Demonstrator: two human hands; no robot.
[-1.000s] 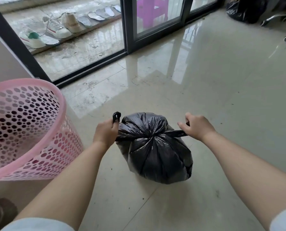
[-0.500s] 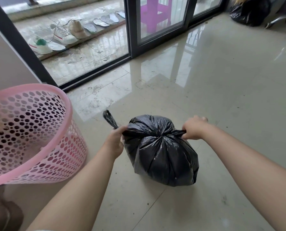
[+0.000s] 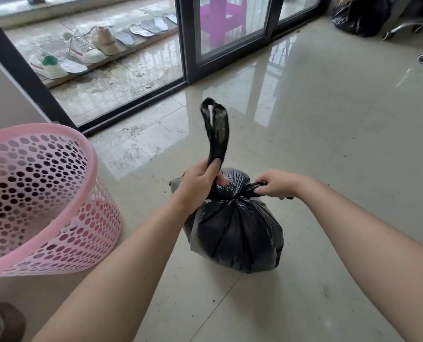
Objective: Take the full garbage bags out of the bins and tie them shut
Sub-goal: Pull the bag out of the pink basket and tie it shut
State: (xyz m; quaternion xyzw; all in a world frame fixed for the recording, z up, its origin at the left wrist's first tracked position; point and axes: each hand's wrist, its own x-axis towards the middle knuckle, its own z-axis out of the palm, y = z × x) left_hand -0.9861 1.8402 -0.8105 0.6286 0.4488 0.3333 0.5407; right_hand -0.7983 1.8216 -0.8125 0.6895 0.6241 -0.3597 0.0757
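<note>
Frame center: left hand [image 3: 200, 183] gripping garbage bag [image 3: 235, 233] handle loop [image 3: 216, 129], right hand [image 3: 275, 183] pinching other handle.

I see the garbage bag [image 3: 232, 230] on the floor [image 3: 328, 144] in the middle, the bin [image 3: 45, 193] to its left, sliding doors [image 3: 230, 45] behind, shoes [image 3: 82, 49] beyond the glass, and another bag [image 3: 360, 16] far back right.

Black bag [image 3: 232, 233] — pink perforated bin [image 3: 40, 193]
</note>
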